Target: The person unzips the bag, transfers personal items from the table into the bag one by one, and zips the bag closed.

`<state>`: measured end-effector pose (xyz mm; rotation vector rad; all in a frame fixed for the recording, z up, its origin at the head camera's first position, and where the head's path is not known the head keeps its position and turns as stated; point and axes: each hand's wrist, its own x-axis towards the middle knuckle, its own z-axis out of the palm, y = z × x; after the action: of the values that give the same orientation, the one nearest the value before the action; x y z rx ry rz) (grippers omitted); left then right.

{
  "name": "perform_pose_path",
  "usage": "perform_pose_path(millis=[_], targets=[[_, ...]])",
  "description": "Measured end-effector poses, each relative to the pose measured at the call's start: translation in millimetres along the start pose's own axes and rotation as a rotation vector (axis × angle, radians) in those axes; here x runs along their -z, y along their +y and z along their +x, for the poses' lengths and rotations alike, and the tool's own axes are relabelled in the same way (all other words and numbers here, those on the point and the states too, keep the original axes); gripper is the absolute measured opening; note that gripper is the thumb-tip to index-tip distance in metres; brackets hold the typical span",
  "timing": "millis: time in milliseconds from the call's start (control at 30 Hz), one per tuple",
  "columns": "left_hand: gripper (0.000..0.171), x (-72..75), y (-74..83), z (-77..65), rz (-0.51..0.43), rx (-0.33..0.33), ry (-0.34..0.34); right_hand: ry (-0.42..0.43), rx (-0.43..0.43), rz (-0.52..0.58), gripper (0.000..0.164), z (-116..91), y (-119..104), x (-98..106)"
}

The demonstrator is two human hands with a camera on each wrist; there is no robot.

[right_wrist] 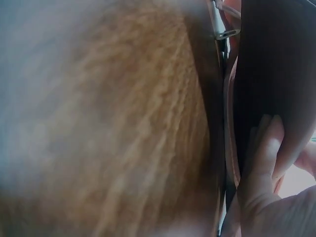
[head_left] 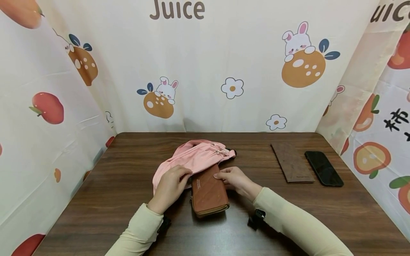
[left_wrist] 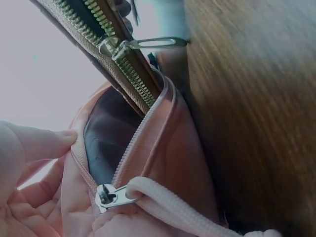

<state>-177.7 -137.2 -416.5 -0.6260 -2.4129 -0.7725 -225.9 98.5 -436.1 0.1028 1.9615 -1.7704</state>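
Observation:
A pink bag (head_left: 192, 156) with a zipped opening lies near the middle of the table. My left hand (head_left: 169, 186) pinches the rim of its opening between thumb and fingers. In the left wrist view the dark lining (left_wrist: 108, 133) shows between the zip edges, beside a metal zip pull (left_wrist: 111, 196). A brown zip-around wallet (head_left: 209, 193) has its far end inside the opening, while its near end sticks out toward me. On the wallet's right edge, my right hand (head_left: 238, 181) grips it with the thumb on top; its other fingers are partly hidden.
To the right lies a flat brown folder-like piece (head_left: 293, 163), with a black smartphone (head_left: 323, 169) beside it. Printed curtains (head_left: 205, 71) hang behind the dark wooden table (head_left: 125, 170) and along both sides.

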Motion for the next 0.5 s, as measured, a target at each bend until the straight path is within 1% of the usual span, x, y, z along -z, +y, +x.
perform_pose_path(millis=[67, 300, 400, 500], targets=[[0.01, -0.2, 0.3, -0.2, -0.003, 0.002, 0.001, -0.014, -0.009, -0.007, 0.028, 0.0, 0.1, 0.9], [0.01, -0.6, 0.1, 0.0, -0.006, 0.013, -0.002, -0.124, -0.02, -0.058, 0.022, -1.9, 1.0, 4.6], [0.01, -0.9, -0.5, 0.2, -0.007, 0.016, -0.005, -0.142, -0.033, -0.104, 0.028, -3.4, 0.4, 7.3], [0.01, -1.1, -1.3, 0.1, -0.014, 0.021, -0.008, -0.173, -0.052, -0.146, 0.041, -5.8, -1.0, 10.3]])
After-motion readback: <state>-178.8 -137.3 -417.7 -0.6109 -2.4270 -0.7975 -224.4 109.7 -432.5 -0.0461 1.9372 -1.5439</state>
